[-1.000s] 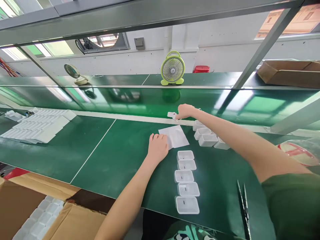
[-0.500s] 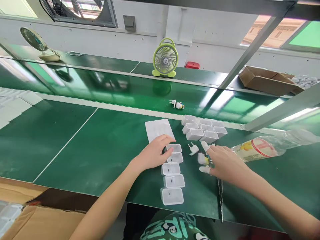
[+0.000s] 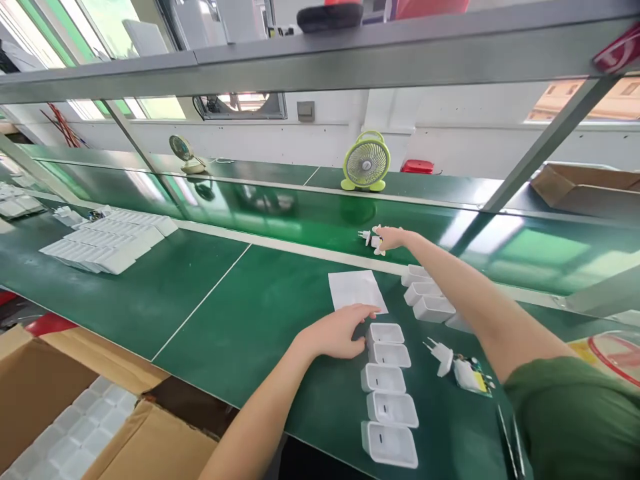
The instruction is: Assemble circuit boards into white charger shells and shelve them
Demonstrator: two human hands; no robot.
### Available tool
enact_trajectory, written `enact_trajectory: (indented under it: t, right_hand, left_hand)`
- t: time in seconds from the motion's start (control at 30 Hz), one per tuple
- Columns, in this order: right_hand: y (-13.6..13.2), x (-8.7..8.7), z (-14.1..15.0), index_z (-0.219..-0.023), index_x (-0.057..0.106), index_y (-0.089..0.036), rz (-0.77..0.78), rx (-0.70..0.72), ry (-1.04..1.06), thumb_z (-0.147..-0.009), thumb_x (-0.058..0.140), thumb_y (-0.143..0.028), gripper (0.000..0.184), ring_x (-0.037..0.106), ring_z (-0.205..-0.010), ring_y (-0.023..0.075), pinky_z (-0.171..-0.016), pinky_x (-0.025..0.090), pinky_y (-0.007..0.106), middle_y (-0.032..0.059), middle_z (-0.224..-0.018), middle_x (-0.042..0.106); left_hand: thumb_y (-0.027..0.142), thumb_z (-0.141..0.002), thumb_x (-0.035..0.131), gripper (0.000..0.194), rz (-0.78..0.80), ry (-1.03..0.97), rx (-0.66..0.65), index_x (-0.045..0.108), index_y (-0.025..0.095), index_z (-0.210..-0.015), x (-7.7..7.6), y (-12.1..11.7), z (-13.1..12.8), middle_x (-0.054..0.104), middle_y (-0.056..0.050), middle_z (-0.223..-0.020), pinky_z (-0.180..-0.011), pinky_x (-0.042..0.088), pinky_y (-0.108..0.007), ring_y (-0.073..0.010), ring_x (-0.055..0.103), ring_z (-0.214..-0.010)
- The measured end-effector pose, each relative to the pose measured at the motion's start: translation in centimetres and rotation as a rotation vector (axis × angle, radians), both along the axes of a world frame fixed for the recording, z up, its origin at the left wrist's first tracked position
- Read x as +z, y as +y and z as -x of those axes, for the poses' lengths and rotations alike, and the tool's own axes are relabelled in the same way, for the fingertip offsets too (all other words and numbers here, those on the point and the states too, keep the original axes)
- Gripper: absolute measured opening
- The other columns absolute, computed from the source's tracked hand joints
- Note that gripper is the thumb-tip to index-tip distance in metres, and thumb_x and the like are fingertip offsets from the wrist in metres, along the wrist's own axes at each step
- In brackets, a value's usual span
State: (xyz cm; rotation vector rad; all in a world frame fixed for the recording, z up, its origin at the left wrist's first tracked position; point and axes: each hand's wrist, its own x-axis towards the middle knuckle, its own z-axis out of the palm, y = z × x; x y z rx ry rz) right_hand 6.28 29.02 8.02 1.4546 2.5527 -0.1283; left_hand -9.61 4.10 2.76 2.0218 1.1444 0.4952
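Observation:
My right hand [image 3: 390,239] reaches out over the glossy green strip, finger and thumb apart on either side of a small white plug with a circuit board [image 3: 369,239]. A firm grip on it cannot be made out. My left hand [image 3: 337,331] is open, fingers curved, beside the far end of a row of several translucent white plastic cases [image 3: 390,379]. Its thumb is close to or touching the far cases. A white sheet of paper [image 3: 354,288] lies just beyond it. On the near mat are another white plug [image 3: 441,357] and a wrapped circuit board [image 3: 473,377].
More white cases [image 3: 433,307] stand partly behind my right forearm. A bottle [image 3: 613,357] and tweezers [image 3: 509,433] are at right. White cases [image 3: 113,240] lie in rows at left, above an open carton [image 3: 125,437]. A green fan [image 3: 367,163] stands behind; a metal shelf beam [image 3: 320,70] crosses overhead.
My right hand has left the circuit board on the near mat and stretched forward to the plug on the green strip. My left hand stays by the cases. The view has tilted up and left.

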Motion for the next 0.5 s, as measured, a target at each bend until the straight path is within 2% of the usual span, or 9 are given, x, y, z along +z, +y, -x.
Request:
enact_trajectory:
  t: [0.1, 0.2, 0.3, 0.4, 0.43, 0.5]
  right_hand:
    - [-0.4, -0.2, 1.1, -0.126, 0.06, -0.017, -0.008, 0.024, -0.085, -0.097, 0.062, -0.038, 0.036, 0.064, -0.11, 0.0226, -0.093, 0.057, 0.045, 0.01, -0.128, 0.062]
    - [-1.4, 0.4, 1.8, -0.124, 0.061, -0.016, -0.035, 0.036, -0.13, -0.097, 0.062, -0.039, 0.035, 0.064, -0.11, 0.023, -0.094, 0.056, 0.045, 0.0102, -0.126, 0.063]
    - [-3.4, 1.6, 1.3, -0.116, 0.064, -0.013, -0.066, 0.063, -0.116, -0.093, 0.066, -0.038, 0.034, 0.063, -0.112, 0.0258, -0.107, 0.045, 0.053, 0.0102, -0.116, 0.067]
    - [-7.6, 3.3, -1.6, -0.095, 0.068, -0.013, -0.083, 0.152, -0.052, -0.081, 0.071, -0.034, 0.026, 0.064, -0.1, 0.0254, -0.123, 0.02, 0.055, 0.0054, -0.092, 0.068]
    - [-9.5, 3.9, -3.0, -0.087, 0.067, -0.014, -0.098, 0.202, -0.019, -0.077, 0.072, -0.034, 0.022, 0.064, -0.093, 0.024, -0.124, 0.017, 0.054, 0.0035, -0.086, 0.066]
    - [-13.8, 4.6, -6.0, -0.077, 0.064, -0.017, -0.158, 0.302, 0.04, -0.07, 0.071, -0.032, 0.018, 0.061, -0.085, 0.0217, -0.123, 0.021, 0.053, 0.0023, -0.08, 0.062]
  left_hand:
    - [0.014, -0.077, 0.059, 0.068, -0.03, 0.009, -0.04, 0.052, 0.026, -0.144, -0.1, 0.2, -0.3, 0.061, -0.008, -0.142, -0.101, 0.055, -0.042, -0.0267, 0.064, -0.121]
    - [0.016, -0.077, 0.062, 0.067, -0.041, -0.001, -0.065, 0.052, 0.024, -0.143, -0.4, 0.2, -0.6, 0.061, -0.008, -0.143, -0.11, 0.049, -0.043, -0.0277, 0.059, -0.13]
    - [0.02, -0.08, 0.063, 0.065, -0.036, -0.016, -0.062, 0.05, 0.023, -0.143, -0.9, 0.3, -0.7, 0.058, -0.009, -0.145, -0.115, 0.045, -0.044, -0.0277, 0.056, -0.133]
    - [0.023, -0.082, 0.063, 0.065, -0.018, -0.02, -0.066, 0.048, 0.025, -0.145, -1.3, 0.4, -0.5, 0.056, -0.008, -0.146, -0.114, 0.044, -0.044, -0.0276, 0.056, -0.131]
    - [0.023, -0.082, 0.062, 0.066, -0.014, -0.019, -0.068, 0.046, 0.026, -0.146, -1.3, 0.4, -0.5, 0.055, -0.008, -0.147, -0.115, 0.044, -0.045, -0.0278, 0.055, -0.132]
    - [0.024, -0.082, 0.063, 0.068, -0.011, -0.014, -0.069, 0.044, 0.026, -0.147, -1.4, 0.5, -0.5, 0.054, -0.007, -0.149, -0.115, 0.042, -0.046, -0.0283, 0.054, -0.133]
